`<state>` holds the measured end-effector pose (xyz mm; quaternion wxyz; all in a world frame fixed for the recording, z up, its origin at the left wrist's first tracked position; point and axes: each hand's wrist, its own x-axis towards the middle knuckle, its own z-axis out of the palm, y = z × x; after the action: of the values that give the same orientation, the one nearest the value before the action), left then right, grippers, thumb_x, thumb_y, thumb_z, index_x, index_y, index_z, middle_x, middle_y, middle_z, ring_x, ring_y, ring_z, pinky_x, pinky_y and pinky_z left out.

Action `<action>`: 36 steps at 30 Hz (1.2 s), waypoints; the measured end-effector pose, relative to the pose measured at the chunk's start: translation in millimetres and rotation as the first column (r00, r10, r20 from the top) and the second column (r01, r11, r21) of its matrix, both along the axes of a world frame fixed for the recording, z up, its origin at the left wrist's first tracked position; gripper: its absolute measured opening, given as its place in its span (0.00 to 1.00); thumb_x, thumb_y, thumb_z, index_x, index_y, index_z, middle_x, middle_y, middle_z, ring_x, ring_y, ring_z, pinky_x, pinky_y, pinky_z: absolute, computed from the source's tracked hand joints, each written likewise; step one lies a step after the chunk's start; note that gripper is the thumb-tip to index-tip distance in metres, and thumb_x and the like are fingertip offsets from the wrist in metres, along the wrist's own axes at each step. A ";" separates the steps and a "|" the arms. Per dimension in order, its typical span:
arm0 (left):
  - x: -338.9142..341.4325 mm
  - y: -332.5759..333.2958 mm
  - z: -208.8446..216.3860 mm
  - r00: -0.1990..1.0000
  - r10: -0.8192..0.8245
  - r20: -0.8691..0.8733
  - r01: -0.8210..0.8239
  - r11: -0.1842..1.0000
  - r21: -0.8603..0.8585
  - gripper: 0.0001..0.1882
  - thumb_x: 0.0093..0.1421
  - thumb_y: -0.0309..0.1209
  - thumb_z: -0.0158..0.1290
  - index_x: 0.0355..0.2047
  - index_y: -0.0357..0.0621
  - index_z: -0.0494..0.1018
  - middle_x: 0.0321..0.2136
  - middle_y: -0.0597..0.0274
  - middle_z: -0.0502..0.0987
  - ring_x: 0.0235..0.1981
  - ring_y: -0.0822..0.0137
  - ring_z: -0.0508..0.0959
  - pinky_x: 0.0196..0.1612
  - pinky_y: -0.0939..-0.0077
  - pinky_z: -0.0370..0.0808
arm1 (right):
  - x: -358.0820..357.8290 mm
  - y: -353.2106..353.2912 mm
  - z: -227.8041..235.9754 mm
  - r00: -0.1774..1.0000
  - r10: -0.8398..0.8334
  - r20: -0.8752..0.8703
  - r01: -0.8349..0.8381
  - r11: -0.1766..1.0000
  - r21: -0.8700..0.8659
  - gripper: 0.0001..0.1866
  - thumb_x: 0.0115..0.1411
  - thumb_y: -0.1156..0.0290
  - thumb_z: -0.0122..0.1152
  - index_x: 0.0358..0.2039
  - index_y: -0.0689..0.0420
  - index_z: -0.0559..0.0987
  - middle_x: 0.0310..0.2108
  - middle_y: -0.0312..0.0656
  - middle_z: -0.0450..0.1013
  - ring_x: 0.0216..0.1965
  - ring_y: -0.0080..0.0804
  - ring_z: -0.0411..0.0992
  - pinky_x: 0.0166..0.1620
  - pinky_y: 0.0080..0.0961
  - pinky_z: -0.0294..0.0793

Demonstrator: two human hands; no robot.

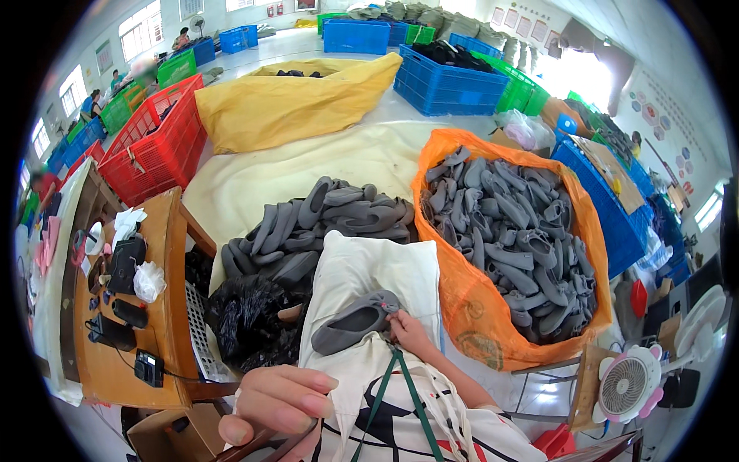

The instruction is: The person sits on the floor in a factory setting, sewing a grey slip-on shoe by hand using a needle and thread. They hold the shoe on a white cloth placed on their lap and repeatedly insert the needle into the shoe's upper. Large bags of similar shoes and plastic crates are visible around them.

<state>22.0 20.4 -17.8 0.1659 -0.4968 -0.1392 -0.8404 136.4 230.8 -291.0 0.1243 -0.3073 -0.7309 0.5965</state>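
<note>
A single grey slip-on shoe (350, 327) lies on a white cushion (377, 266) over my lap. My right hand (408, 331) is closed on the shoe's right end, where a small bow and a bit of red show. Close to the camera, my left hand (281, 404) is raised with its fingers curled in, apart from the shoe. Something dark brown shows by its palm, too little of it to name. Just beyond the cushion is a heap of grey shoes (296, 223). Many more fill the orange sack (466, 312) on the right.
A wooden table (169, 323) with small items stands at left, a black plastic bag (250, 319) beside it. Farther off are a yellow sack (292, 112), a red crate (158, 146) and blue crates (450, 85). A small fan (627, 385) stands at lower right. People sit far left.
</note>
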 end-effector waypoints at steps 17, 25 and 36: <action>6.3 -21.7 13.2 0.996 -0.047 0.070 0.052 0.997 -0.060 0.34 0.56 0.52 0.56 0.56 0.45 0.62 0.34 0.56 0.69 0.31 0.60 0.70 0.31 0.60 0.71 | 1.8 -1.3 -0.4 0.999 0.018 0.027 -0.019 0.998 0.059 0.09 0.67 0.68 0.48 0.40 0.58 0.75 0.20 0.37 0.73 0.21 0.23 0.73 0.27 0.23 0.71; 16.4 -46.4 28.4 0.974 -0.127 0.188 0.183 0.930 -0.320 0.22 0.68 0.48 0.41 0.55 0.50 0.63 0.33 0.58 0.69 0.33 0.60 0.71 0.36 0.57 0.73 | 1.3 -2.1 2.8 0.999 0.030 0.031 -0.032 0.997 0.072 0.09 0.67 0.70 0.47 0.41 0.59 0.73 0.20 0.36 0.73 0.22 0.23 0.72 0.28 0.23 0.71; 18.3 -48.0 29.8 0.992 -0.057 0.115 0.101 0.902 -0.420 0.20 0.70 0.44 0.34 0.57 0.52 0.62 0.37 0.58 0.69 0.37 0.59 0.72 0.47 0.55 0.71 | 3.3 -4.1 6.6 0.999 0.033 -0.007 -0.033 0.996 0.084 0.09 0.67 0.69 0.47 0.41 0.60 0.73 0.20 0.38 0.73 0.21 0.24 0.72 0.28 0.24 0.71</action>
<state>40.3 -27.6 12.0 0.0126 -0.4837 -0.3065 -0.8197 139.7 226.6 -284.5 0.1302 -0.2872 -0.7599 0.5684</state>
